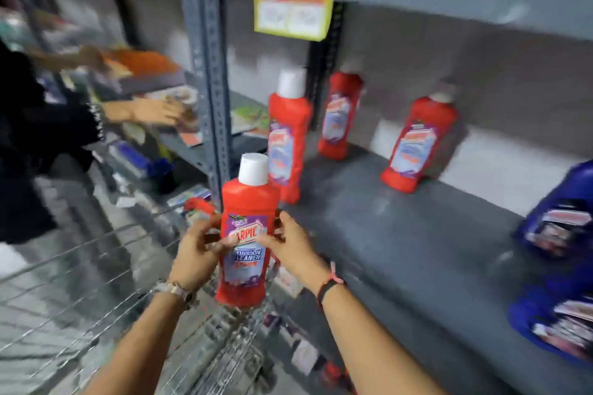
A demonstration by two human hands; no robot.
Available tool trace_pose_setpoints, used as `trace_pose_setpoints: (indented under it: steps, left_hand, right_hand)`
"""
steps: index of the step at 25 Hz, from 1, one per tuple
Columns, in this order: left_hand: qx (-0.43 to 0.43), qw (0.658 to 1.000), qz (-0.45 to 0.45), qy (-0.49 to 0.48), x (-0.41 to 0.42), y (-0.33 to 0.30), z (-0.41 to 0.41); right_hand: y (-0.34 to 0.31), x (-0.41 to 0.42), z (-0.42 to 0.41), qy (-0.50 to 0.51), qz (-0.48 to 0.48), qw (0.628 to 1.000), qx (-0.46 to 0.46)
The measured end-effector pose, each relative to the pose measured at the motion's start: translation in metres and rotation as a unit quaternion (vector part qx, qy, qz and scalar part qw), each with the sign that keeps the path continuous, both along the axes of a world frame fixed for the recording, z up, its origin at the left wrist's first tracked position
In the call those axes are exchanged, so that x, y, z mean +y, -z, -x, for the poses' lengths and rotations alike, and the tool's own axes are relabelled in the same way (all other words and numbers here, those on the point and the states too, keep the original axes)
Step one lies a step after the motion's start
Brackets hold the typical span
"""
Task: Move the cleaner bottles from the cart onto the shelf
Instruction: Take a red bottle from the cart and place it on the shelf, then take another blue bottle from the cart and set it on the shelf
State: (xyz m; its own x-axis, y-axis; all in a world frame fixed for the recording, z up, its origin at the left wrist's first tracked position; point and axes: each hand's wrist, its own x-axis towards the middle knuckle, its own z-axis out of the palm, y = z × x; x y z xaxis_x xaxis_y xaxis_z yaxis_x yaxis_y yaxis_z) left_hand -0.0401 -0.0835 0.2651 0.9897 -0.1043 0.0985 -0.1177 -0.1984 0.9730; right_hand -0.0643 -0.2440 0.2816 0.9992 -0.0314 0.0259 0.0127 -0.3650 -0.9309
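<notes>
You have the tall red plastic cleaner bottle with the white cap (246, 234) upright over the wire cart (96, 282), your left hand (195, 253) and right hand (290, 245) clamped on its labelled waist; it looks full, heavy and slick, so grip there, then set it on the grey metal shelf (401, 218) beside the three red bottles (288, 135)

Three bottles (288, 135) on the shelf (401, 218); cart (96, 266) seemingly left of it.
</notes>
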Motion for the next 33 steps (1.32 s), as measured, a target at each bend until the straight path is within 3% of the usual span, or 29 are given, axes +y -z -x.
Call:
trace_pose_setpoints:
  steps: [8,15,18,20,23,26,30,33]
  left_hand:
    - [-0.152,0.98,0.009,0.132,-0.155,-0.082,-0.001]
    - [-0.152,0.98,-0.033,0.124,-0.202,-0.065,-0.03]
    - [-0.139,0.982,-0.029,0.124,-0.203,-0.064,-0.03]
    - [-0.147,0.981,-0.032,0.12,-0.197,-0.061,-0.021]
    - [-0.156,0.985,-0.033,0.065,-0.16,-0.046,-0.005]
    - [-0.115,0.988,-0.081,-0.065,-0.076,-0.006,0.014]
    - [0.035,0.956,-0.146,-0.253,0.075,0.073,0.051]
    - [0.155,0.913,-0.16,-0.342,0.17,0.142,0.08]
  right_hand:
    - [-0.071,-0.134,0.034,0.185,0.068,0.976,-0.097]
    - [-0.057,-0.166,0.013,0.243,0.045,0.966,-0.08]
    - [-0.058,-0.163,0.014,0.248,-0.012,0.964,-0.092]
    - [-0.053,-0.153,0.023,0.302,-0.052,0.943,-0.131]
    - [-0.032,-0.121,0.039,0.401,-0.017,0.887,-0.229]
    - [-0.003,-0.059,0.041,0.286,0.039,0.928,-0.237]
    - [0.045,0.06,0.016,0.046,0.071,0.992,-0.097]
    - [0.101,0.149,-0.007,-0.115,0.14,0.982,0.045]
